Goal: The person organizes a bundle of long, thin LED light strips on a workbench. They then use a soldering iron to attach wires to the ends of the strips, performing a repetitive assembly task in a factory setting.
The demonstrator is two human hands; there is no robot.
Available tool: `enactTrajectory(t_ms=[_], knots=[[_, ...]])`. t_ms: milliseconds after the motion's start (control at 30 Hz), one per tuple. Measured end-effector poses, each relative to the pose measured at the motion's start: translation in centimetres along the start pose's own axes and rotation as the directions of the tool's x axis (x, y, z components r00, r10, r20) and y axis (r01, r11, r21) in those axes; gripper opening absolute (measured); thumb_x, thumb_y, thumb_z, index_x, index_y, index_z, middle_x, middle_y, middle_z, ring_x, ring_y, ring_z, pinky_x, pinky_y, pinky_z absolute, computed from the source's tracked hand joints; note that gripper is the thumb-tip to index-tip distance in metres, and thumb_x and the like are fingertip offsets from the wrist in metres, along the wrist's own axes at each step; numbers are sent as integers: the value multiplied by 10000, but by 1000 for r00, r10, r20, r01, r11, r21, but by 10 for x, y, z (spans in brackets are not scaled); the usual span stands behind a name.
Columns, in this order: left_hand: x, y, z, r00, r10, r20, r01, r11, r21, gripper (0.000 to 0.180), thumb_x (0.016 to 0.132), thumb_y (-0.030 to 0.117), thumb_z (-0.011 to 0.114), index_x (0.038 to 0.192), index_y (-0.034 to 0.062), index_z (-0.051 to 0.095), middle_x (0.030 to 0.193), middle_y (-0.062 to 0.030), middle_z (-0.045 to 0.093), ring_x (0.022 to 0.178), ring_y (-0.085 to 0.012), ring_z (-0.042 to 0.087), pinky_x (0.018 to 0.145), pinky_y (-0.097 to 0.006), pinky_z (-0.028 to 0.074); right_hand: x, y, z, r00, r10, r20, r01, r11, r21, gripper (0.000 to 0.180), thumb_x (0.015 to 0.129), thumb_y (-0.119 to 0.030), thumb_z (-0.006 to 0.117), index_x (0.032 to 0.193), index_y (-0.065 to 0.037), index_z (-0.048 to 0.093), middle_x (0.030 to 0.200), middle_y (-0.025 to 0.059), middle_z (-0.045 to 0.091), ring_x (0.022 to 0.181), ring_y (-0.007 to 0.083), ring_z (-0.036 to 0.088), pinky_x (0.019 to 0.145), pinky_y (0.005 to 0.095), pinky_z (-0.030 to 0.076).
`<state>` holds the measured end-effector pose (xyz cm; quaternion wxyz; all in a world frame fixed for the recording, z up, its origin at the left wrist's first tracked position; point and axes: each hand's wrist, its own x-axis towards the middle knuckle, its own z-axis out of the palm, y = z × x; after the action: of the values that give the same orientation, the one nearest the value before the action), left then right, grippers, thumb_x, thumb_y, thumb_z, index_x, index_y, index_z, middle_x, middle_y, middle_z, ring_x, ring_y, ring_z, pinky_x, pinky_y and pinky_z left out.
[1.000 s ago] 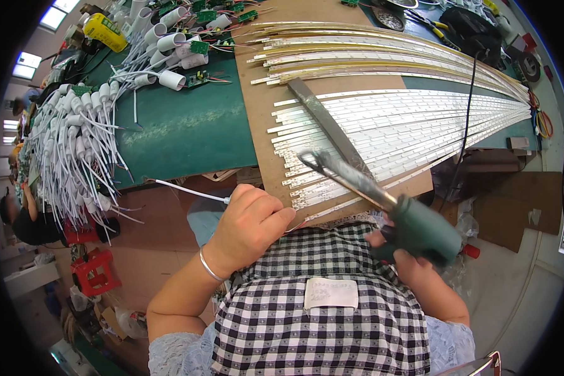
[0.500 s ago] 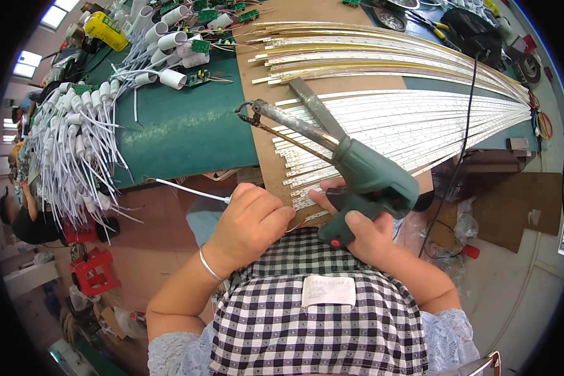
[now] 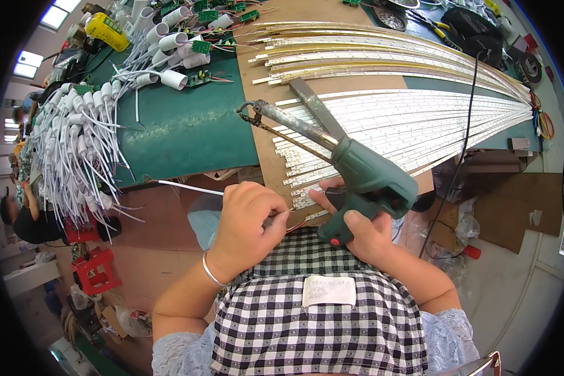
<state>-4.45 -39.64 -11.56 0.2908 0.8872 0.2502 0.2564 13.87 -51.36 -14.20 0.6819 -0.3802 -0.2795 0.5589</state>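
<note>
My right hand [image 3: 371,237] is wrapped round the handle of a dark green soldering gun [image 3: 382,178]. Its metal barrel slants up and left over the bench, with a blackened, bent tip at the end. Closed in a pinch, my left hand [image 3: 247,219] holds a white cable [image 3: 191,187] that sticks out to the left. Thin wires [image 3: 299,224] show between its fingertips and the end of a white LED strip at the bench edge. My fingers hide the cable's inner end. Many white LED strips [image 3: 382,119] fan out under the gun.
A flat metal bar [image 3: 318,108] lies across the strips. Yellowish strips [image 3: 357,56] lie farther back. White cables with sleeves [image 3: 81,138] hang in a bundle at left, near circuit boards [image 3: 202,47] and a yellow bottle [image 3: 106,31]. A black cord [image 3: 469,131] runs down the right side.
My left hand has shifted slightly left and turned, its fingertips now pinched near the thin wires. More of the cable's inner end is covered. The right hand and soldering gun have barely moved.
</note>
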Motion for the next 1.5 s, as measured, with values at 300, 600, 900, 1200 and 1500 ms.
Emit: enactTrajectory(t_ms=[300,600,900,1200,1500], knots=[[-13,9,5,990,-144,-13,143,988,-55,151,782,15,700,894,82,623,881,-44,647,841,-233,559,806,-360,405,-1,5,-2,1000,-16,-1,16,1000,3,583,919,-170,644,1408,-17,365,1313,149,507,1266,290,495,1114,594,373],[-15,-2,3,993,-105,-54,100,990,-100,129,768,13,722,879,45,663,864,-77,641,821,-260,577,740,-356,465,-3,1,2,999,33,-31,-33,999,-3,560,924,-153,628,1399,-7,371,1313,145,510,1265,285,498,1119,590,369],[-21,-2,10,976,-215,-47,206,968,-143,116,762,18,725,852,55,662,839,-73,623,813,-260,566,735,-361,453,-4,4,-3,1000,12,-14,-12,999,-52,550,923,-136,624,1391,12,375,1306,162,512,1249,288,512,1123,578,369],[-13,3,14,985,-171,-28,172,984,47,155,693,75,746,792,113,634,872,-27,569,931,-260,512,818,-391,365,-7,6,-5,997,62,-43,-65,995,-78,556,933,-137,603,1406,24,359,1318,169,508,1271,326,507,1118,542,381],[-9,3,17,993,-109,-36,113,982,152,179,656,69,740,778,120,619,857,-22,558,912,-251,519,821,-391,341,-8,3,-3,995,91,-29,-93,993,-76,555,939,-123,578,1417,31,343,1341,165,496,1301,378,485,1105,525,392]])
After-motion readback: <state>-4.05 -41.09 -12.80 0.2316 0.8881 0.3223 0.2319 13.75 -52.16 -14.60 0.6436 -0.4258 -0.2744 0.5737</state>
